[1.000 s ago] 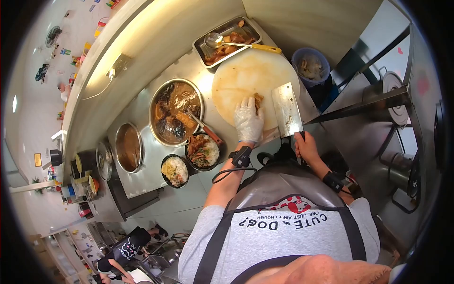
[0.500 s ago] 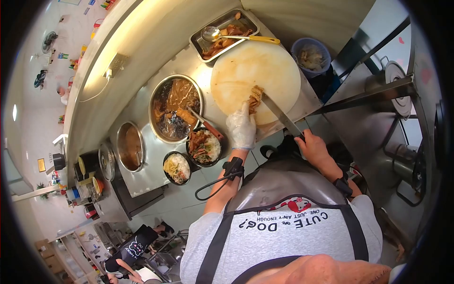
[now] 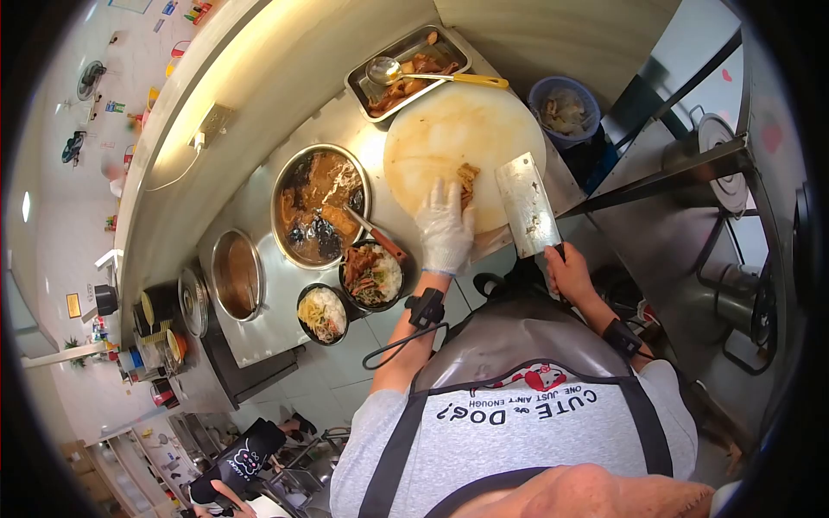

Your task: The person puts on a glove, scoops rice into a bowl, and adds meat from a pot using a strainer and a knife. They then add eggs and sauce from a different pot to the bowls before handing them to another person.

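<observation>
My left hand, in a clear plastic glove, lies on the near edge of the round cutting board with its fingers stretched out. Right beside those fingers sits a small pile of sliced brown meat; whether they touch it is hard to tell. My right hand grips the handle of a cleaver. The broad face of its blade is turned up, over the board's right edge and apart from the meat. Left of the gloved hand stand a black bowl of rice, meat and greens and another bowl of rice with toppings.
A metal tray of braised meat, with a yellow-handled spoon across it, adjoins the board. A large pot of dark stew and a smaller pot stand left. A blue bin is at right. Another person works behind.
The cleaver has moved back from the meat towards the right, and its blade has turned from edge-on to flat. My left fingers have straightened beside the slices.
</observation>
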Demonstrator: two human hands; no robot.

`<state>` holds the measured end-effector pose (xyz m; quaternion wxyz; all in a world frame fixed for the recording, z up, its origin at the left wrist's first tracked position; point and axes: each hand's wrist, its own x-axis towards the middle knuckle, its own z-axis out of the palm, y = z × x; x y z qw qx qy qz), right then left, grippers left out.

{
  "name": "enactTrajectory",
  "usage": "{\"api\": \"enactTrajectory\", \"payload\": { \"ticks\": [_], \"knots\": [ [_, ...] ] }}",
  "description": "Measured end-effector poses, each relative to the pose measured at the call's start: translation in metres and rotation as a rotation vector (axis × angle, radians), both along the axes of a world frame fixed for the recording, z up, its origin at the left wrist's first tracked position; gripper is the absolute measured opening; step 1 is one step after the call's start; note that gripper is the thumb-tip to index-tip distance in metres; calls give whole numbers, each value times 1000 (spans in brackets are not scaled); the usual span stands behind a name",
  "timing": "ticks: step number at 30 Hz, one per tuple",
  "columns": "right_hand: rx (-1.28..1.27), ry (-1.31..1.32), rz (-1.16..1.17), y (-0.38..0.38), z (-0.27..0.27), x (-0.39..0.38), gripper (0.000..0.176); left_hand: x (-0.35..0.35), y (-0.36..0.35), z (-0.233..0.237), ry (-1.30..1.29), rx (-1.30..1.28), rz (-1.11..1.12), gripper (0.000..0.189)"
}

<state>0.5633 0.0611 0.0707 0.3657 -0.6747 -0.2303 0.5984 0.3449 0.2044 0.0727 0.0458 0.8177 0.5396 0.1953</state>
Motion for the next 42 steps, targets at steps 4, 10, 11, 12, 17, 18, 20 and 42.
{"api": "enactTrajectory", "payload": {
  "ticks": [4, 10, 11, 12, 17, 18, 20, 42],
  "knots": [
    [24, 23, -62, 2, -11, -9, 27, 8, 19, 1, 156, -107, -205, 60],
    [56, 167, -179, 6, -32, -19, 28, 11, 28, 15, 130, -222, -237, 65],
    [77, 180, -201, 8, -40, -23, 28, 14, 29, 17, 124, -184, -209, 63],
    [97, 194, -218, 8, -47, -26, 28, 15, 29, 16, 118, -147, -177, 61],
    [119, 227, -188, 21, -56, -59, 25, 28, 41, -8, 91, -107, -215, 57],
    [107, 243, -189, 24, -58, -66, 26, 31, 41, -6, 75, -149, -214, 58],
    [96, 295, -185, 33, -55, -81, 27, 34, 41, -8, 50, -153, -164, 59],
    [-10, 107, 1146, 117, 74, -145, 25, -89, -70, 61, -281, 114, 1084, 52]
  ]
}}
